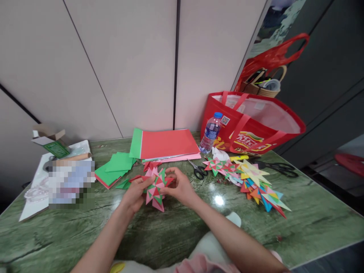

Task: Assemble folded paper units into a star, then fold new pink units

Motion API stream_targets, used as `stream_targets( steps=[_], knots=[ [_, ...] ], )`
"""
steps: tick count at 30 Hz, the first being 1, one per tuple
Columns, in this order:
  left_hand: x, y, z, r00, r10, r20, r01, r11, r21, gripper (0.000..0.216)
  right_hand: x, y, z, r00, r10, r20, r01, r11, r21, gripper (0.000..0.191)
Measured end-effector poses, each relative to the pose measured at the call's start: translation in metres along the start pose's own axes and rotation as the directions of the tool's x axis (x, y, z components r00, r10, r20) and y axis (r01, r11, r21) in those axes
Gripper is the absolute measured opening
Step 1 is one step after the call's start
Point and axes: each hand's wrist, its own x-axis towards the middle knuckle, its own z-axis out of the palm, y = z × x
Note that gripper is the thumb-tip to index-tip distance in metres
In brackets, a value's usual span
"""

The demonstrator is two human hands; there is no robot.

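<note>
Gripping the paper star (155, 190) with both hands: your left hand (135, 195) has its left side, thumb laid over the front; your right hand (183, 186) pinches its right side between thumb and fingers. Star is red, pink and green, points spread, held above the green table (313, 212), centred in front of you. Exact contact behind it is hidden.

Around it: green sheets (121, 163) lie just left and beyond your left hand, some on red paper. Red sheet stack (170, 144) sits behind the star, near the wall. Small scissors (199, 173) lie near your right hand, beyond it. Further right: a red-green-pink folded piece (220, 166), a pale yellow one (253, 172) and a multicoloured one (263, 194), bunched together. Water bottle (211, 133) stands upright in front of the red bag (253, 129).
</note>
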Motion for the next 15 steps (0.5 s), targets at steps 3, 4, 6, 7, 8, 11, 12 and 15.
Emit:
stream_targets(
  steps=[3, 4, 6, 7, 8, 11, 12, 15],
  knots=[
    [0.001, -0.002, -0.001, 0.998, 0.042, -0.037, -0.041, 0.999, 0.017, 0.028, 0.000, 0.001, -0.001, 0.999, -0.013, 0.034, 0.012, 0.999, 0.033, 0.067],
    [0.002, -0.002, -0.001, 0.998, 0.047, -0.037, -0.046, 0.999, 0.022, 0.029, 0.001, 0.001, -0.001, 0.998, -0.013, 0.062, 0.010, 0.999, 0.043, 0.067],
    [0.002, -0.003, -0.002, 0.998, 0.053, -0.017, -0.052, 0.998, 0.026, 0.030, 0.002, 0.002, -0.003, 0.993, -0.008, 0.117, 0.002, 0.999, 0.052, 0.055],
    [0.003, -0.003, -0.003, 0.999, 0.051, 0.001, -0.051, 0.998, 0.026, 0.031, 0.004, 0.002, -0.004, 0.992, -0.006, 0.129, -0.002, 0.998, 0.057, 0.048],
    [0.003, -0.003, -0.003, 0.999, 0.049, 0.015, -0.049, 0.998, 0.027, 0.031, 0.005, 0.003, -0.006, 0.992, -0.001, 0.130, -0.008, 0.998, 0.067, 0.041],
    [0.002, -0.002, -0.003, 0.997, 0.052, 0.049, -0.053, 0.998, 0.032, 0.032, 0.009, 0.005, -0.009, 0.995, 0.061, 0.081, -0.072, 0.988, 0.140, 0.038],
    [0.002, -0.003, -0.003, 0.996, 0.067, 0.054, -0.069, 0.997, 0.026, 0.032, 0.010, 0.005, -0.009, 0.992, 0.101, 0.075, -0.113, 0.975, 0.190, 0.040],
    [0.002, -0.003, -0.002, 0.989, 0.123, 0.083, -0.122, 0.992, -0.020, 0.031, 0.010, 0.004, -0.007, 0.974, 0.201, 0.101, -0.224, 0.901, 0.371, 0.042]
  ],
)
